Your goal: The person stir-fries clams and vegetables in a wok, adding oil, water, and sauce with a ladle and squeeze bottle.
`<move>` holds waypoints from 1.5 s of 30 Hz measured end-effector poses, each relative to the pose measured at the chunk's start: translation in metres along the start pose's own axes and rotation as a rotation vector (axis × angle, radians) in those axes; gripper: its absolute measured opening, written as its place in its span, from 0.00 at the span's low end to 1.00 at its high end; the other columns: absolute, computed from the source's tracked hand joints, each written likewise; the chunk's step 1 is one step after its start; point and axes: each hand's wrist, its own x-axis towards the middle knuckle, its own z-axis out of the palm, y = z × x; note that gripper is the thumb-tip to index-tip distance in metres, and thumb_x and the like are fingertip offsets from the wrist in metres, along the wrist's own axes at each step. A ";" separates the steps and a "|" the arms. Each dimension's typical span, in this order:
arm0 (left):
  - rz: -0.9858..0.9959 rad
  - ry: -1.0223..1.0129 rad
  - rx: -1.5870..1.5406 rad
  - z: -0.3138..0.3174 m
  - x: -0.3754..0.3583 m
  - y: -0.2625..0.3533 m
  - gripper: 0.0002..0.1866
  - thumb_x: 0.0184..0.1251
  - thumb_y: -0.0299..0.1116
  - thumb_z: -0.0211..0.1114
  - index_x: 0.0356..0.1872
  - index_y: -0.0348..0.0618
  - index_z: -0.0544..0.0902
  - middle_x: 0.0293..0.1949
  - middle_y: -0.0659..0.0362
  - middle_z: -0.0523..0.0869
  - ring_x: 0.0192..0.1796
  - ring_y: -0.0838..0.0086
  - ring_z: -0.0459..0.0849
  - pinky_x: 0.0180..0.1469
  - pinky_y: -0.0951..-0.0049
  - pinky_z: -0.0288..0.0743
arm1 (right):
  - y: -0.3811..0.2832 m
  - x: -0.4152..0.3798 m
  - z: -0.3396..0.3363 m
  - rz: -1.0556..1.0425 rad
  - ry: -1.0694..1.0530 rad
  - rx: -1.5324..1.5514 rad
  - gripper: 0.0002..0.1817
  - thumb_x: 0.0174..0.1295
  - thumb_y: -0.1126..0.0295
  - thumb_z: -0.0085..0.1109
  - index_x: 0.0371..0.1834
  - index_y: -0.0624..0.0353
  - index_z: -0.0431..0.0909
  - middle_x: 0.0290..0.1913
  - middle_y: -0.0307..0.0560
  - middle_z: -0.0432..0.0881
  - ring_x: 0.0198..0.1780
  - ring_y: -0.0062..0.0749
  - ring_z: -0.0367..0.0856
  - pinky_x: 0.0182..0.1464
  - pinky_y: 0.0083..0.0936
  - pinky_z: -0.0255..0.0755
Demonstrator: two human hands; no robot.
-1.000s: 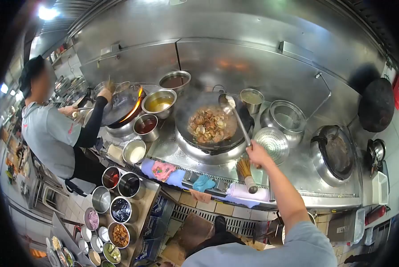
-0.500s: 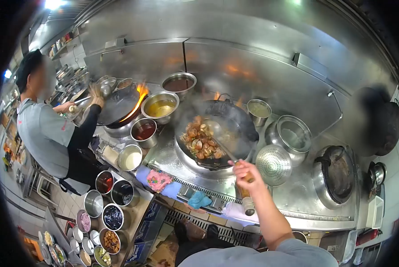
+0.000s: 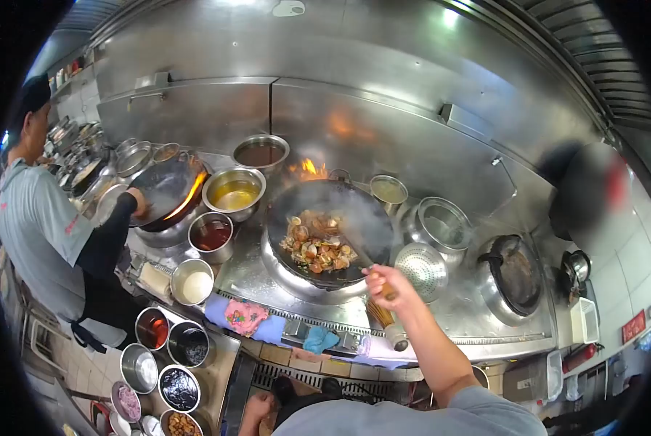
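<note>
My right hand [image 3: 392, 287] is closed around the wooden end of a long-handled ladle [image 3: 359, 251], which slants down into a large black wok [image 3: 372, 207]. The ladle's bowl is hidden among the food and steam. Clams in brown sauce [image 3: 316, 243] are heaped in the wok's middle and near side. My left hand [image 3: 261, 404] hangs low at the bottom of the view, beside my body, with its fingers curled and nothing visible in them. A bamboo wok brush [image 3: 380, 315] and a pepper-mill-like cylinder [image 3: 396, 337] are just below my right hand.
Flames [image 3: 309, 169] rise behind the wok. A perforated strainer [image 3: 421, 271] and a lidded pot [image 3: 445, 225] stand to the right. Left are a bowl of yellow oil [image 3: 234, 195] and a pot of red liquid [image 3: 211, 234]. A co-worker [image 3: 46, 218] handles another wok [image 3: 162, 192].
The view has shifted, so the stove appears further left. Clams have spread toward the wok's near right side, and the ladle's bowl no longer shows. My left hand has come into view.
</note>
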 end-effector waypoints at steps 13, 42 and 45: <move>0.464 -0.225 1.243 0.025 0.089 0.339 0.46 0.49 0.64 0.70 0.62 0.42 0.66 0.51 0.50 0.83 0.50 0.59 0.83 0.52 0.50 0.72 | 0.021 0.056 0.039 -0.435 0.626 -1.865 0.16 0.55 0.69 0.51 0.42 0.67 0.80 0.39 0.65 0.84 0.45 0.56 0.84 0.48 0.43 0.79; -0.349 -0.194 -0.736 -0.040 0.012 0.081 0.13 0.59 0.24 0.56 0.45 0.34 0.74 0.38 0.50 0.84 0.37 0.57 0.87 0.39 0.57 0.85 | 0.064 -0.069 -0.049 -0.368 0.380 -2.129 0.36 0.64 0.64 0.52 0.76 0.43 0.53 0.38 0.65 0.83 0.40 0.61 0.82 0.46 0.49 0.74; -0.331 -0.114 -0.667 -0.054 -0.004 0.100 0.11 0.60 0.21 0.60 0.44 0.35 0.75 0.36 0.52 0.84 0.36 0.61 0.87 0.36 0.60 0.85 | 0.029 -0.112 -0.070 -0.357 0.426 -2.176 0.34 0.63 0.65 0.52 0.75 0.41 0.58 0.39 0.62 0.83 0.40 0.60 0.82 0.45 0.49 0.75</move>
